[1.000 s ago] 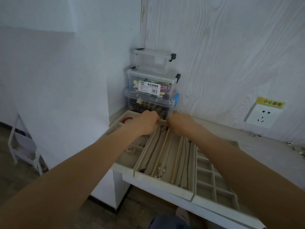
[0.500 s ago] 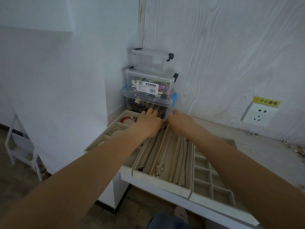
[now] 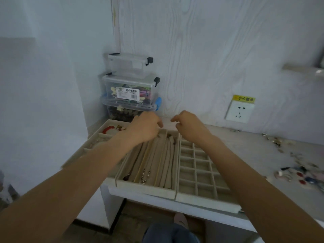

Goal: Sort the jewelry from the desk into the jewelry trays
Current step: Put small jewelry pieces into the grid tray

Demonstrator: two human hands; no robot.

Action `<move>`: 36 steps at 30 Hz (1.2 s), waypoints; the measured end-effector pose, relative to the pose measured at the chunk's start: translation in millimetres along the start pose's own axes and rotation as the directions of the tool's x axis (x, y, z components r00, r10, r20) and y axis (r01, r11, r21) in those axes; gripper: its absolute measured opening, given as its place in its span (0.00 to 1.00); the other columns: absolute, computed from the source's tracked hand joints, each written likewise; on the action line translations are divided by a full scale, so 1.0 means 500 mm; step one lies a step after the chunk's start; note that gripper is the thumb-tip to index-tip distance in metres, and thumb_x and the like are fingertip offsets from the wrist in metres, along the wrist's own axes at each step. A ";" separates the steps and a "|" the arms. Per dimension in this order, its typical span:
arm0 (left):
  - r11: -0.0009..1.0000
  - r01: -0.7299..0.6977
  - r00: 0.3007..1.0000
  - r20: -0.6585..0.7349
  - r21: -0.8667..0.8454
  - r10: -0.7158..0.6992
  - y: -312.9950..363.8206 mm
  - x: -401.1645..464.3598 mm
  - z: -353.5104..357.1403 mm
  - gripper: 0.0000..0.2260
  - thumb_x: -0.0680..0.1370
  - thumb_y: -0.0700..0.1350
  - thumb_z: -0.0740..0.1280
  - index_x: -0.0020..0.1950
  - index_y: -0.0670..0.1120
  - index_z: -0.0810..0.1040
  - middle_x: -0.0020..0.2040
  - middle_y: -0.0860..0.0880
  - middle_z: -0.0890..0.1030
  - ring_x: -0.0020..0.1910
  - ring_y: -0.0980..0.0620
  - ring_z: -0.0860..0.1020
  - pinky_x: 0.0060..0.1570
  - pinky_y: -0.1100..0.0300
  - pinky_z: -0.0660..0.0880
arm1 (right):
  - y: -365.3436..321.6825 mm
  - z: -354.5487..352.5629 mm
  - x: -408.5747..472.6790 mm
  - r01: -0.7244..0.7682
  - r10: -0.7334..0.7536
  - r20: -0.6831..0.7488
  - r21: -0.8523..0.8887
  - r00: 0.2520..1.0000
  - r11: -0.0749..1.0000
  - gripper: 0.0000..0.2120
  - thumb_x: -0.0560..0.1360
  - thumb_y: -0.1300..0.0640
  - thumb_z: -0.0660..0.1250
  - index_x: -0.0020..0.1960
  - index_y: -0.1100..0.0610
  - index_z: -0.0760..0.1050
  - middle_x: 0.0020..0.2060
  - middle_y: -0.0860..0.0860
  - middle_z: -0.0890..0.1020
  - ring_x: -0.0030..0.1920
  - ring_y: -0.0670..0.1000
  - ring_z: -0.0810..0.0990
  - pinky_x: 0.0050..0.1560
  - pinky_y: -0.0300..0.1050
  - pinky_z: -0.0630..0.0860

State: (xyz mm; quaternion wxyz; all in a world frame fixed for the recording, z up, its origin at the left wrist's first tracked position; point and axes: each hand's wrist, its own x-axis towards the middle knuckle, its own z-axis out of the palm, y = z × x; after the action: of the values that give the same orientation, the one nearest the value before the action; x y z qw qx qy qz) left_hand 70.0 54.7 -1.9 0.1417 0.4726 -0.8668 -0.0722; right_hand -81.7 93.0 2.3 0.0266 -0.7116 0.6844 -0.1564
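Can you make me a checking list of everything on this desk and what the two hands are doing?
Surface: pale wood-grain desk, against a matching wall panel.
Job's things: three beige felt-lined jewelry trays; long-slot middle tray holds necklaces; grid tray looks bare; left tray holds a red bangle.
Clutter: loose mixed jewelry scattered on the desk's right.
Hands: left hand and right hand over the middle tray's far end, fingers curled; anything held too small to tell.
Cables: nothing seen.
Surroundings: stacked clear plastic storage boxes; white wall socket under a yellow label.
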 end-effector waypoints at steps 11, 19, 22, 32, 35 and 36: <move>0.957 -0.243 0.970 -0.025 -0.156 0.242 0.301 0.005 0.033 0.13 0.79 0.39 0.57 0.61 0.43 0.76 0.62 0.45 0.76 0.58 0.47 0.75 0.61 0.53 0.71 | 0.231 -0.111 -0.236 -0.322 0.322 -0.061 0.008 0.945 0.947 0.19 0.79 0.61 0.55 0.69 0.55 0.69 0.69 0.54 0.69 0.67 0.54 0.69 0.62 0.44 0.66; 0.934 -0.324 0.928 0.139 -0.150 0.344 0.461 0.003 0.133 0.21 0.81 0.43 0.56 0.75 0.44 0.60 0.74 0.43 0.63 0.72 0.45 0.63 0.68 0.55 0.60 | 0.366 -0.137 -0.371 -0.411 0.413 0.039 -0.050 0.910 0.910 0.24 0.80 0.63 0.54 0.74 0.52 0.60 0.73 0.55 0.63 0.67 0.54 0.69 0.62 0.43 0.65; 0.938 -0.332 0.895 0.282 -0.095 0.345 0.496 -0.001 0.168 0.20 0.82 0.44 0.56 0.74 0.42 0.62 0.74 0.42 0.64 0.71 0.45 0.64 0.68 0.55 0.62 | 0.395 -0.127 -0.394 -0.424 0.426 0.107 -0.038 0.899 0.905 0.24 0.80 0.64 0.53 0.75 0.51 0.58 0.74 0.54 0.62 0.69 0.54 0.67 0.63 0.43 0.65; 0.955 -0.288 0.894 0.336 -0.074 0.296 0.527 -0.001 0.214 0.13 0.73 0.46 0.71 0.57 0.46 0.82 0.55 0.50 0.82 0.58 0.49 0.76 0.61 0.50 0.71 | 0.421 -0.099 -0.402 -0.382 0.390 0.152 -0.080 0.908 0.921 0.20 0.81 0.60 0.56 0.72 0.53 0.65 0.70 0.54 0.69 0.68 0.55 0.69 0.65 0.44 0.65; 0.954 -0.293 0.910 0.289 -0.062 0.298 0.531 -0.003 0.217 0.13 0.72 0.44 0.73 0.56 0.45 0.82 0.55 0.48 0.82 0.56 0.48 0.77 0.61 0.50 0.71 | 0.423 -0.092 -0.396 -0.390 0.398 0.092 -0.091 0.913 0.916 0.18 0.78 0.63 0.60 0.68 0.55 0.70 0.65 0.55 0.74 0.64 0.54 0.73 0.61 0.43 0.68; 0.954 -0.290 0.911 0.283 -0.071 0.298 0.532 -0.003 0.219 0.12 0.71 0.43 0.73 0.54 0.44 0.82 0.54 0.47 0.82 0.55 0.48 0.77 0.60 0.49 0.72 | 0.424 -0.090 -0.395 -0.388 0.396 0.068 -0.100 0.916 0.916 0.16 0.78 0.63 0.60 0.65 0.56 0.73 0.63 0.55 0.75 0.61 0.54 0.74 0.58 0.43 0.70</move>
State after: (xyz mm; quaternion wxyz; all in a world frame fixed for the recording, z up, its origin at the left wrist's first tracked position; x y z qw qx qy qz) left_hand -176.0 199.1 -37.1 0.0283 0.3190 -0.9383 -0.1306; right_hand -301.1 281.9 -45.2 0.0570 -0.5666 0.8173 -0.0879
